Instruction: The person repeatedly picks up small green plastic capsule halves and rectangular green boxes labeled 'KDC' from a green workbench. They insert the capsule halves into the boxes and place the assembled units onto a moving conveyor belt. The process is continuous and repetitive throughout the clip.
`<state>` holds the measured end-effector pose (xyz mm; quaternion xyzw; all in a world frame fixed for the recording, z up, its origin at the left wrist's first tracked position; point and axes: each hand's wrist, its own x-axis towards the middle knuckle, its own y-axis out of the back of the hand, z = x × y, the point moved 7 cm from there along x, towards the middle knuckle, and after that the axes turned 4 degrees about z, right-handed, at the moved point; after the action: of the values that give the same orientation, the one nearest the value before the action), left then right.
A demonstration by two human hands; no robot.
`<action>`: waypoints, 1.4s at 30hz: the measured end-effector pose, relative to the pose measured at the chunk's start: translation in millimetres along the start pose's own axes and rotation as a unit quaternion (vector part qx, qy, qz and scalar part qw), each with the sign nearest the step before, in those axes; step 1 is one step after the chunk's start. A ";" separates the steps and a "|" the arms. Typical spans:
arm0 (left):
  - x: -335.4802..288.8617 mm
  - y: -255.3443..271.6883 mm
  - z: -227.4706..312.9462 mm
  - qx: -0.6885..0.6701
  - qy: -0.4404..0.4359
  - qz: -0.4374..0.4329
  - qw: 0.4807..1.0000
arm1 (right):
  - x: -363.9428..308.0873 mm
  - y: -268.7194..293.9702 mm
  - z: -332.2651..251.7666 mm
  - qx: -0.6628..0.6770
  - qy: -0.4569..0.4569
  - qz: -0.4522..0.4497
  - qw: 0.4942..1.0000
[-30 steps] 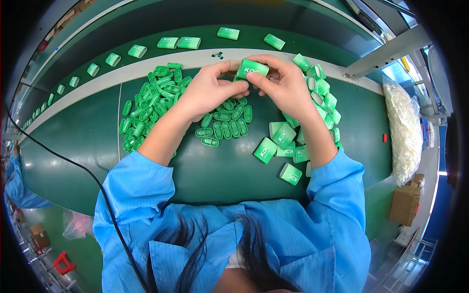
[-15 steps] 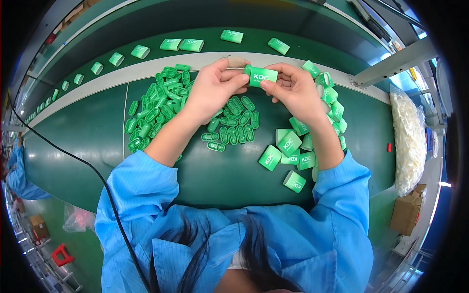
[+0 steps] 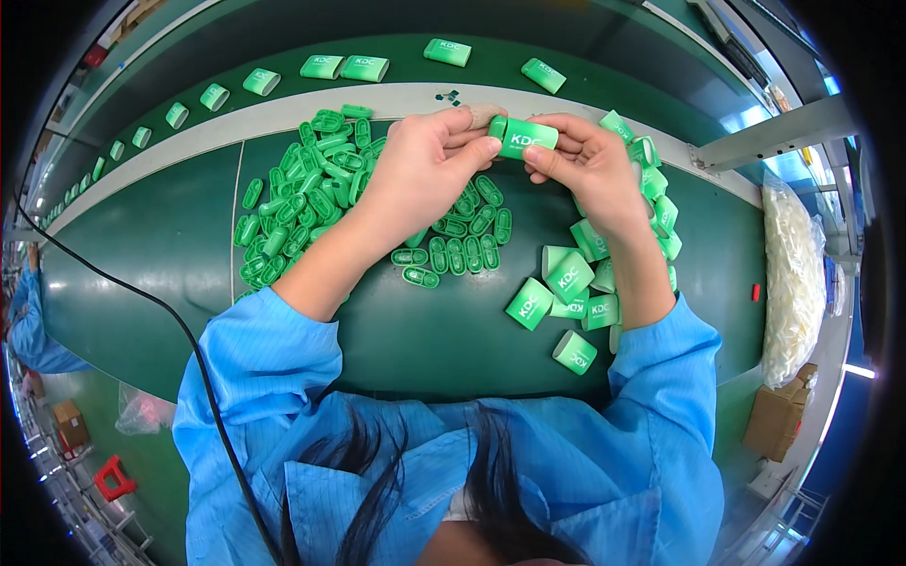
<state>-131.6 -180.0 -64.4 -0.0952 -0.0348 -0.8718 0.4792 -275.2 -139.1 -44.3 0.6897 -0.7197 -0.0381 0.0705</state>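
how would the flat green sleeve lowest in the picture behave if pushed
The flat, plastic-looking green sleeve would probably slide rather than roll, since it lies on a broad face. It seems fairly stiff: the matching held green sleeve shows no squashing.

Bright, diffuse light puts faint sheen on the tabletop (image 3: 151, 255) near its left edge; its far edge bends with fisheye distortion.

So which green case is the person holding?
The green case between the left hand and right hand, with a green piece at its left end. The other cases lie near the right forearm or in a row beyond the pale rail.
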 end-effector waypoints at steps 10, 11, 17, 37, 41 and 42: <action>-3.1 -2.0 3.8 0.040 -0.042 0.034 0.998 | -6.8 1.9 -13.2 -0.076 0.074 0.056 0.993; -1.3 -2.6 -2.1 0.040 -0.047 0.030 0.998 | -7.3 2.6 -10.1 -0.080 0.071 0.055 0.993; -19.9 -18.5 20.7 0.261 -0.173 0.125 0.941 | -13.7 -2.2 -11.3 -0.142 0.094 0.110 0.979; -14.8 -47.3 -10.7 0.533 -0.206 -0.124 0.812 | 120.9 137.8 35.4 -0.493 -0.034 0.200 0.846; -15.5 -40.8 -6.4 0.448 -0.222 -0.050 0.865 | 93.0 108.7 3.9 -0.538 0.086 0.161 0.823; -13.6 -37.4 -3.9 0.421 -0.207 -0.033 0.882 | 79.9 87.2 -6.6 -0.538 0.064 0.078 0.837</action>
<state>-156.5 -149.1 -69.8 -0.0610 -0.5002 -0.7510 0.4267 -363.4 -214.6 -20.6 0.4855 -0.6308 -0.3695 0.4794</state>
